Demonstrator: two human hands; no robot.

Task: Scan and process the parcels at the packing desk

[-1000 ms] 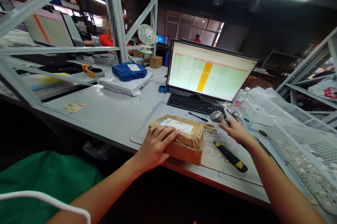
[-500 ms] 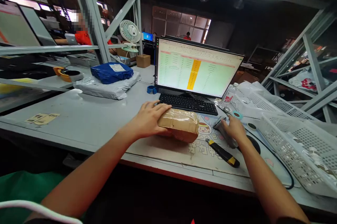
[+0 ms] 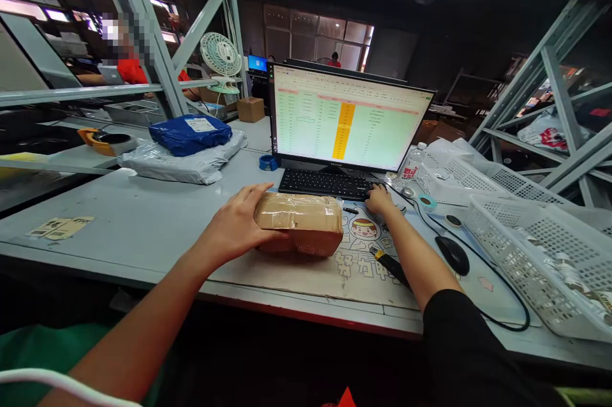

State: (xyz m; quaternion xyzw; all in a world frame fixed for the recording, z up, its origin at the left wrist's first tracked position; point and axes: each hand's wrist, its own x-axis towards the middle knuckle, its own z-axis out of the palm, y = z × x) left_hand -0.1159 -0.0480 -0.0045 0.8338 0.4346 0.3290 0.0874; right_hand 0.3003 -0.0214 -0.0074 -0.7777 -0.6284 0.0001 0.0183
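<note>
A taped cardboard box [image 3: 299, 222] lies on the printed desk mat [image 3: 306, 279]. My left hand [image 3: 236, 219] grips its left end, thumb low on the front side and fingers over the top. My right hand [image 3: 380, 198] reaches to the right end of the black keyboard [image 3: 327, 184], fingers extended over the keys and holding nothing. Beneath my right forearm, a yellow-and-black utility knife [image 3: 387, 263] is partly covered. A grey handheld device is mostly hidden behind my right wrist. Behind the keyboard, the monitor [image 3: 351, 120] displays a spreadsheet with an orange column.
To the right are a black mouse [image 3: 452, 255], tape rolls [image 3: 427, 201] and white perforated baskets [image 3: 540, 266] with small bottles. A blue parcel [image 3: 189, 134] rests on a white one [image 3: 182, 164] at left. Metal rack posts frame the desk; a co-worker in red sits beyond the left one.
My right hand has let go of the grey handheld device and moved forward and left to the keyboard. My left hand still holds the box, which has shifted slightly left in view.
</note>
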